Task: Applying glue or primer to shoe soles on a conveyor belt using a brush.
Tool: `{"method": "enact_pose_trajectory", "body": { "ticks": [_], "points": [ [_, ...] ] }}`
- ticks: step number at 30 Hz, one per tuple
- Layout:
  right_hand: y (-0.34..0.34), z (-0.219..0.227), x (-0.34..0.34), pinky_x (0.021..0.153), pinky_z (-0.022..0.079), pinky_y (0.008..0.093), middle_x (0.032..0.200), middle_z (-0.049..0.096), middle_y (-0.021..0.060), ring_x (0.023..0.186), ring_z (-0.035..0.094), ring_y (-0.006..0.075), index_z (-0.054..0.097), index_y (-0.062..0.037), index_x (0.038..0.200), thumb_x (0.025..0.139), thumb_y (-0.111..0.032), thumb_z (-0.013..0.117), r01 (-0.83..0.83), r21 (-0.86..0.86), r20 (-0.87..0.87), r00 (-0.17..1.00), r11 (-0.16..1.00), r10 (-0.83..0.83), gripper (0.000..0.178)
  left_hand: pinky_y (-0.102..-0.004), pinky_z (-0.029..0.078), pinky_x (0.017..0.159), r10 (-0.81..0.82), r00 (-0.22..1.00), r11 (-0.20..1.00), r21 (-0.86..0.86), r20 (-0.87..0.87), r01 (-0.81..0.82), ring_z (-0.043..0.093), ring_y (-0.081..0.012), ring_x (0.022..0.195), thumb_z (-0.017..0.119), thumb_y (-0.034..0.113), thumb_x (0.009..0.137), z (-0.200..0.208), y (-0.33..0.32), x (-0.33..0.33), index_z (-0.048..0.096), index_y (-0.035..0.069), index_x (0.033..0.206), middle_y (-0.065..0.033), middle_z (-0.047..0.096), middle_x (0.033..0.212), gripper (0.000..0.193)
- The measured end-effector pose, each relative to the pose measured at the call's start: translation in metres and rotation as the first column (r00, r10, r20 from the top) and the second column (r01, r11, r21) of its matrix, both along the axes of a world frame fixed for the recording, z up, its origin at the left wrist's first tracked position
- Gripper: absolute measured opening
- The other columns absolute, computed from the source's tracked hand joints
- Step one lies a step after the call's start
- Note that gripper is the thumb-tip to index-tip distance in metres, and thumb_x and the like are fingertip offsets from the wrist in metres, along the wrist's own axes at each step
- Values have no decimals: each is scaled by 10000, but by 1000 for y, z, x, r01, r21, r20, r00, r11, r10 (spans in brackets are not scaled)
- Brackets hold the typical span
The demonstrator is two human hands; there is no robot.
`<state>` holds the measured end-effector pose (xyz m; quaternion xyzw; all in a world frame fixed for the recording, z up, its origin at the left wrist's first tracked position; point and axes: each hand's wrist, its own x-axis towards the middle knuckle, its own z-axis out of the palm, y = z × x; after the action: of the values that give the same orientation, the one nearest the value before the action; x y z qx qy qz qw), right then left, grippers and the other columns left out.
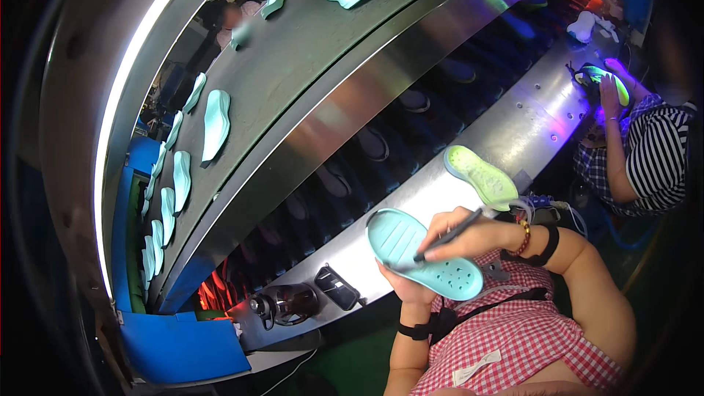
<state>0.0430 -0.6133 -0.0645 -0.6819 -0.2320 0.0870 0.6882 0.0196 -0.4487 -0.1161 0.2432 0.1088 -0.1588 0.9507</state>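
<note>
My left hand (pixel 405 286) grips a light blue shoe sole (pixel 398 237) from below and from its near edge. The sole is tilted with its inner face up, showing grooves at one end and small round holes at the other. In my right hand (pixel 469 233) is a black pen-shaped glue brush (pixel 456 232), its tip at the middle of the sole. A clear tube (pixel 519 205) runs near the brush's rear end. Just beyond my right hand a yellow-green sole (pixel 480 176) lies on the metal ledge.
Several light blue soles (pixel 216 125) ride on the dark conveyor belt (pixel 286 66) above the ledge (pixel 352 249). A dark jug (pixel 290 303) and a black tray (pixel 338 287) stand at left. On the right, a co-worker (pixel 653 150) handles a shoe (pixel 616 86).
</note>
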Motion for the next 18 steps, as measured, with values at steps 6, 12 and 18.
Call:
{"method": "enact_pose_trajectory", "body": {
  "ticks": [6,12,18],
  "points": [
    [-14,12,2,695,464,255,842,620,81,784,589,161,676,-57,905,720,-85,679,93,-92,-71,992,991,-100,187,-383,391,915,122,989,984,121,89,-132,500,-258,1046,176,610,853,10,-2,6,386,123,1266,-96,487,1195,672],
    [-20,9,-10,704,467,254,850,618,96,788,590,163,673,-48,888,695,-69,682,-121,10,-84,989,993,122,194,-422,475,732,222,962,965,105,157,-240,578,-309,802,181,715,774,9,3,19,439,73,1195,-155,590,928,811],
    [-24,4,-15,751,454,263,901,611,115,838,581,191,665,-50,910,698,-73,689,-224,-19,175,959,974,224,215,-416,463,749,295,887,949,-1,356,-315,563,-304,788,173,747,749,22,20,28,430,56,1216,-186,557,937,873]
  ]
}}
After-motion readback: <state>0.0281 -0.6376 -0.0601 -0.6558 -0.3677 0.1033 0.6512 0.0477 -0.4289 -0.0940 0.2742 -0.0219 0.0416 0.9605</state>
